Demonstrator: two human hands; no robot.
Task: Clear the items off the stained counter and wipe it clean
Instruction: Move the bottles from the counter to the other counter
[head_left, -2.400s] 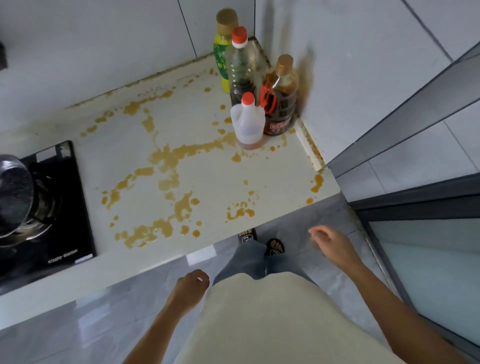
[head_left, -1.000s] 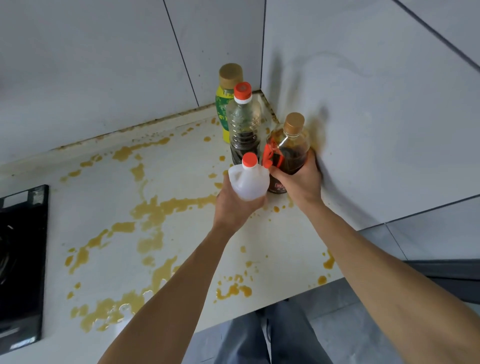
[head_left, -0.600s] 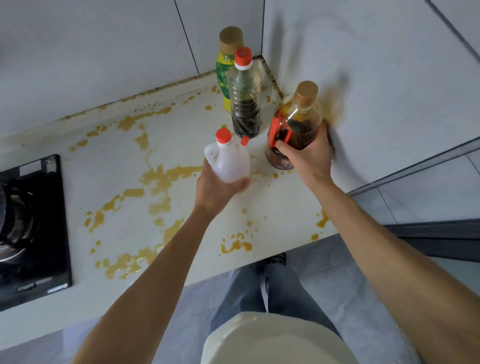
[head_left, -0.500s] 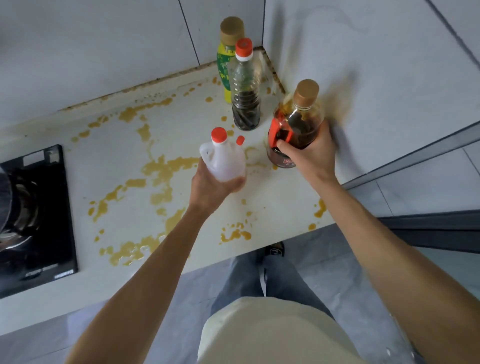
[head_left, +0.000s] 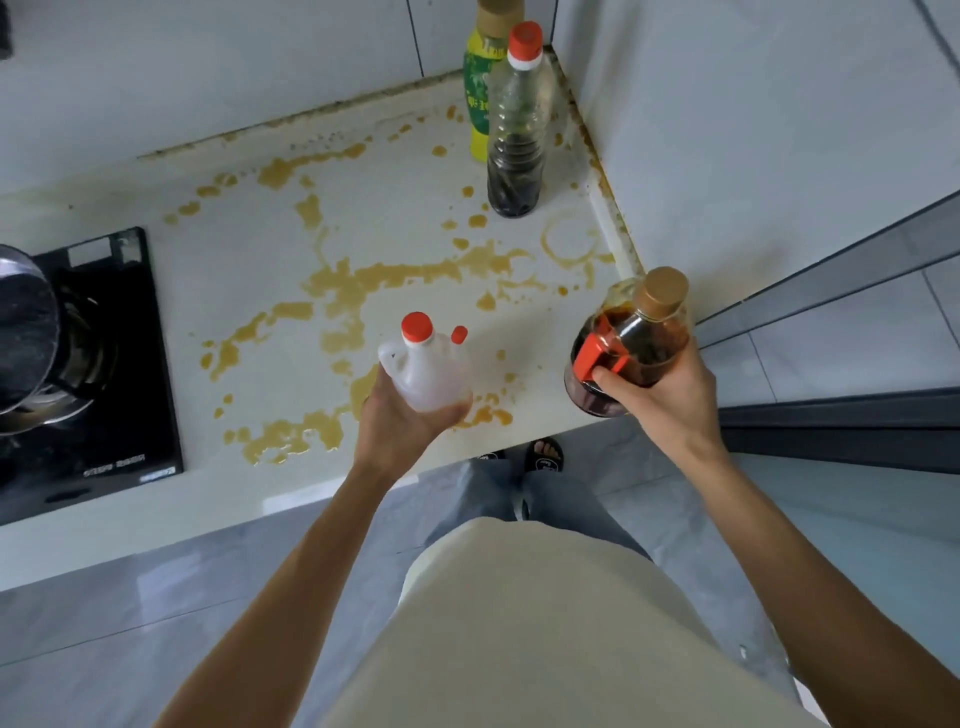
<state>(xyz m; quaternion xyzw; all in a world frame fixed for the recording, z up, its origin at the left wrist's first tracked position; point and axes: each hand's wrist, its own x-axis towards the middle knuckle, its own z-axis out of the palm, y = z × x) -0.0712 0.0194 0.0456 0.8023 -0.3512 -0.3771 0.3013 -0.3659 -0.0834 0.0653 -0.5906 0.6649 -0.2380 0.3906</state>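
Above the front edge of the stained counter, two bottles are held clear of the surface. The fingers of the left hand are curled from below round the base of a translucent white jug, which is capped in red and carries a second small red cap on its shoulder. The thumb and fingers of the right hand are clamped on a dark sauce bottle, the thumb being pressed just under its red handle; a tan cap is seen on its neck, and the bottle is tilted slightly to the right, partly past the counter's right end. Both forearms are stretched forward from a pale garment at the bottom of the view.

Behind the hands, the white counter is marked all over with yellow-brown splashes, and ring-shaped stains are left near the right wall. In the far corner, a clear bottle with a red cap and dark liquid in its lower part is stood upright, and a yellow-green bottle with a tan cap is stood just behind it, against the tiled wall. At the left, a black cooktop is set into the counter, with a metal pot resting on it. Below, grey floor tiles and a sandalled foot are seen.
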